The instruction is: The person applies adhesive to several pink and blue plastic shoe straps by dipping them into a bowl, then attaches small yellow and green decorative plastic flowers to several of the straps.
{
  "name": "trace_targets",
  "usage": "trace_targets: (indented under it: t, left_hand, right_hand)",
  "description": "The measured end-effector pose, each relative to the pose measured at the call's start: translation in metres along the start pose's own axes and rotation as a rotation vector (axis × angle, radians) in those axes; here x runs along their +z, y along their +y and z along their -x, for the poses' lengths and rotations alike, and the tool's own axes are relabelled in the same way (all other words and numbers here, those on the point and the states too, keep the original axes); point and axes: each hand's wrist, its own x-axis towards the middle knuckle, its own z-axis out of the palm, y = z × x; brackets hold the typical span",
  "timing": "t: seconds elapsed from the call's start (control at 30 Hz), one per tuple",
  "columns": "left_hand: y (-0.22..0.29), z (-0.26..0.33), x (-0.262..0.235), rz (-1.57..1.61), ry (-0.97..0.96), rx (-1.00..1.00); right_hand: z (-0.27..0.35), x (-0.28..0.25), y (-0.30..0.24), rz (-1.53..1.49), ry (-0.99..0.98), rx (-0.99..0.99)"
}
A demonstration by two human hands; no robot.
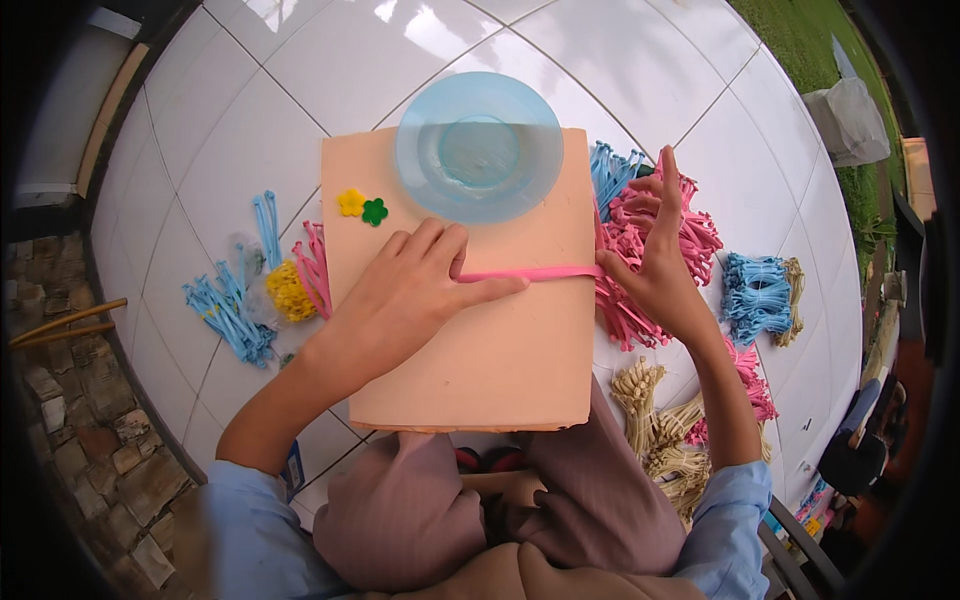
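Note:
On a peach-coloured board (470,370) across my lap, a flat pink strip (540,273) lies stretched sideways. My left hand (400,285) holds its left end between bent fingers and thumb; that end is hidden under the hand. At the board's right edge, my right hand (660,260) has its fingers spread, with the thumb tip touching the strip's right end. Above the strip rests a translucent blue plate (425,185). A yellow flower-shaped piece (351,202) and a green flower-shaped piece (374,211) lie near the board's upper left.
Pink strip bundles (690,235) lie on the white tiles right of the board, with blue bundles (755,298) farther right and cream bundles (680,470) nearer me. Blue strips (228,315) and a bag of yellow pieces (290,292) lie to the left. A stone-paved strip (85,430) borders the tiles.

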Motion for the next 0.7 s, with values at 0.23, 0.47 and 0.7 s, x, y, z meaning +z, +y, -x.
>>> trace_targets:
  t: [0.23,0.47,0.7]
  left_hand:
    - [-0.002,0.002,0.009,-0.024,0.113,0.051]
    - [-0.003,0.003,0.01,-0.026,0.121,0.065]
    - [-0.003,0.004,0.011,-0.015,0.127,0.059]
  right_hand:
    - [-0.029,0.003,-0.042,0.637,-0.228,-0.436]
    - [-0.058,0.019,-0.051,0.637,-0.209,-0.566]
    - [-0.074,0.023,-0.054,0.635,-0.23,-0.67]
